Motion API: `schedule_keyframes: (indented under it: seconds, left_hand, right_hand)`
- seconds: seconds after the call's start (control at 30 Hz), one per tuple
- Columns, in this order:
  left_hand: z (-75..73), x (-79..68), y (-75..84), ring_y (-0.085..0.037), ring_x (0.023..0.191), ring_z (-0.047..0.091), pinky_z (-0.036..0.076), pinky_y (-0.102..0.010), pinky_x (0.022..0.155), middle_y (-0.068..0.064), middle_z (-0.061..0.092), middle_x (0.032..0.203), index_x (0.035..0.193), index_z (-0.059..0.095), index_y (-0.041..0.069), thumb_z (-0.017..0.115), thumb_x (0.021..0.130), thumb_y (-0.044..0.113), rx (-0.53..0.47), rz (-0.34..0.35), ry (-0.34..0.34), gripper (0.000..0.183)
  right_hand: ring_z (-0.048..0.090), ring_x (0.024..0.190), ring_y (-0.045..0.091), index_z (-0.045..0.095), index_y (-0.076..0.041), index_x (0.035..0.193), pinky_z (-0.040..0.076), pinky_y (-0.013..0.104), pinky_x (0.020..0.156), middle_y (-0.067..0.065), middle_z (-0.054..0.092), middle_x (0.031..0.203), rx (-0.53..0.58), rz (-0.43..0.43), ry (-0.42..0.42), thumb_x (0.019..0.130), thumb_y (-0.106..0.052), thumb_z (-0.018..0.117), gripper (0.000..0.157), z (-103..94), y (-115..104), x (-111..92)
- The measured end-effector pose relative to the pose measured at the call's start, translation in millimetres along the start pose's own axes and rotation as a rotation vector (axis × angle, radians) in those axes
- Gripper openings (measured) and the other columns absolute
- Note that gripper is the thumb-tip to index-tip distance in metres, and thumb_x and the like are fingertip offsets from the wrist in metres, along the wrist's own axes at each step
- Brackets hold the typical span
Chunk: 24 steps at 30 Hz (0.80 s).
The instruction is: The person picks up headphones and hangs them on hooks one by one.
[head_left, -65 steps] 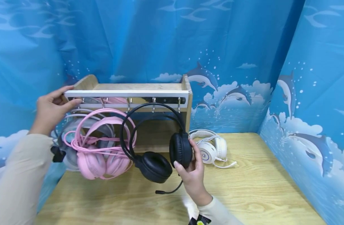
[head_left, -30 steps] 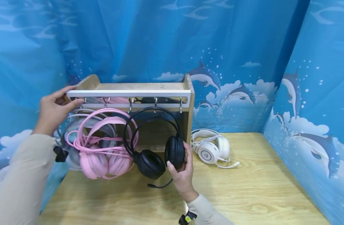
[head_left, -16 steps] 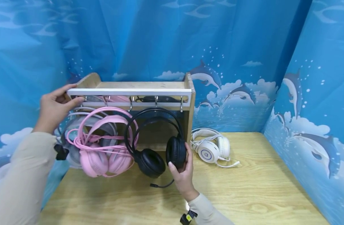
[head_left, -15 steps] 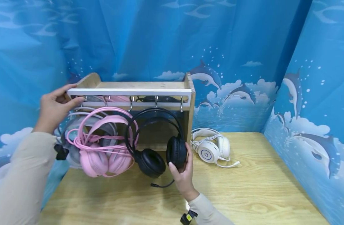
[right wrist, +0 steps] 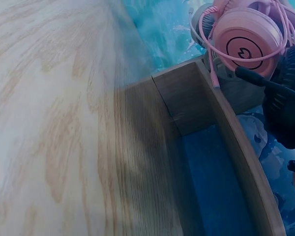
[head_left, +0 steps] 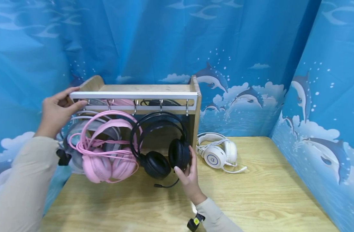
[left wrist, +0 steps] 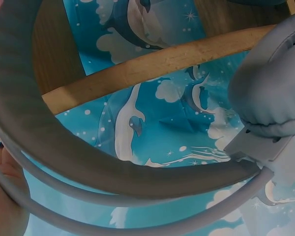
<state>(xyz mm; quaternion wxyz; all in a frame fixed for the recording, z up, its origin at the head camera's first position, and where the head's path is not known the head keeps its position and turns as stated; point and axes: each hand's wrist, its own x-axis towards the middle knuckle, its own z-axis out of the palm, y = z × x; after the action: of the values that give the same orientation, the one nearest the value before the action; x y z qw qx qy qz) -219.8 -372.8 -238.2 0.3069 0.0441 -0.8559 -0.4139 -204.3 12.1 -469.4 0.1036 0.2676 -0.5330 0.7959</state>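
My right hand (head_left: 188, 180) holds the right ear cup of a black headset (head_left: 156, 165), thumb in front and fingers behind. The headset's headband overlaps the fourth hook of a wooden rack (head_left: 145, 87) in the head view, and its microphone boom points left below the cups. My left hand (head_left: 56, 108) grips the left end of the rack's white front bar (head_left: 130, 95). Just right of that hand hang a pink headset (head_left: 97, 166) and, behind it, a grey headset (head_left: 75, 159). The grey headband (left wrist: 113, 179) fills much of the left wrist view.
A white headset (head_left: 216, 156) with bundled cable lies on the wooden table (head_left: 266, 190), right of the rack. The rightmost hook (head_left: 187, 108) holds nothing. Blue dolphin-print curtains (head_left: 240, 48) stand behind and on both sides.
The black headset has moved back toward the rack's hooks with my right hand, and its ear cups have risen a little. My left hand keeps its grip on the rack.
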Motion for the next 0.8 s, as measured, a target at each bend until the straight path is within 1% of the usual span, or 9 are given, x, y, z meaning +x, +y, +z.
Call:
schedule_keyframes:
  seconds: [0.1, 0.2, 0.27, 0.4, 0.5, 0.63, 0.73, 0.8]
  left_hand:
    - [-0.5, -0.5, 0.1, -0.009, 0.064, 0.042, 0.036, -0.016, 0.051, 0.006, 0.047, 0.074, 0.134, 0.058, 0.021, 0.074, 0.083, 0.030, 0.003, 0.003, 0.000, 0.054]
    - [-0.5, -0.9, 0.2, -0.009, 0.064, 0.042, 0.037, -0.016, 0.051, 0.006, 0.048, 0.075, 0.134, 0.058, 0.022, 0.074, 0.083, 0.030, 0.000, 0.001, -0.001, 0.054]
    - [-0.3, -1.1, 0.0, -0.009, 0.064, 0.042, 0.037, -0.016, 0.051, 0.005, 0.048, 0.075, 0.134, 0.058, 0.022, 0.074, 0.083, 0.029, -0.006, 0.003, -0.001, 0.054]
    - [0.2, -1.3, 0.3, -0.009, 0.063, 0.043, 0.037, -0.016, 0.051, 0.004, 0.048, 0.075, 0.133, 0.059, 0.023, 0.075, 0.083, 0.030, -0.019, 0.004, -0.001, 0.053]
    - [0.2, -1.6, 0.4, -0.009, 0.064, 0.043, 0.038, -0.016, 0.051, 0.004, 0.049, 0.076, 0.133, 0.059, 0.023, 0.075, 0.083, 0.030, -0.022, -0.001, -0.003, 0.053]
    - [-0.3, -2.1, 1.0, -0.008, 0.065, 0.043, 0.038, -0.015, 0.052, 0.006, 0.049, 0.076, 0.134, 0.058, 0.022, 0.074, 0.083, 0.030, -0.006, -0.007, -0.004, 0.054]
    - [-0.4, -1.7, 1.5, -0.008, 0.065, 0.044, 0.038, -0.014, 0.052, 0.007, 0.049, 0.076, 0.134, 0.058, 0.022, 0.074, 0.083, 0.030, 0.005, -0.008, 0.000, 0.054]
    - [0.1, -0.9, 1.6, -0.007, 0.064, 0.044, 0.038, -0.014, 0.052, 0.007, 0.050, 0.076, 0.134, 0.058, 0.022, 0.074, 0.083, 0.030, 0.005, -0.002, 0.002, 0.054]
  right_hand:
    - [0.039, 0.133, 0.021, 0.012, -0.013, 0.153, 0.039, 0.027, 0.104, 0.014, 0.022, 0.152, 0.012, -0.005, -0.006, 0.093, -0.009, 0.052, 0.072, -2.1, 0.3, 1.3]
    - [0.039, 0.132, 0.021, 0.012, -0.007, 0.152, 0.038, 0.028, 0.104, 0.016, 0.024, 0.151, 0.074, -0.034, -0.008, 0.098, -0.011, 0.043, 0.062, -3.0, -0.2, 3.2]
    - [0.042, 0.130, 0.020, 0.012, -0.006, 0.152, 0.041, 0.028, 0.102, 0.014, 0.027, 0.149, 0.124, -0.034, 0.001, 0.100, -0.010, 0.039, 0.058, -3.5, -0.7, 4.1]
    - [0.047, 0.125, 0.018, 0.017, -0.003, 0.150, 0.045, 0.027, 0.097, 0.010, 0.033, 0.145, 0.158, -0.022, 0.038, 0.099, -0.004, 0.039, 0.056, -5.2, -2.3, 4.5]
    - [0.050, 0.123, 0.018, 0.021, 0.001, 0.148, 0.047, 0.026, 0.095, 0.010, 0.038, 0.143, 0.110, -0.046, 0.082, 0.096, 0.001, 0.042, 0.057, -7.6, -3.7, 4.0]
    - [0.053, 0.120, 0.017, 0.027, 0.004, 0.146, 0.048, 0.026, 0.092, 0.012, 0.040, 0.142, 0.019, -0.091, 0.137, 0.093, 0.003, 0.046, 0.056, -12.4, -6.4, 4.0]
    - [0.053, 0.120, 0.017, 0.028, 0.005, 0.145, 0.049, 0.025, 0.091, 0.011, 0.039, 0.143, -0.016, -0.111, 0.142, 0.092, 0.004, 0.046, 0.056, -16.8, -8.0, 6.1]
    - [0.053, 0.119, 0.017, 0.029, 0.004, 0.145, 0.049, 0.025, 0.091, 0.011, 0.043, 0.141, -0.038, -0.121, 0.138, 0.092, 0.004, 0.046, 0.056, -20.0, -8.4, 8.4]
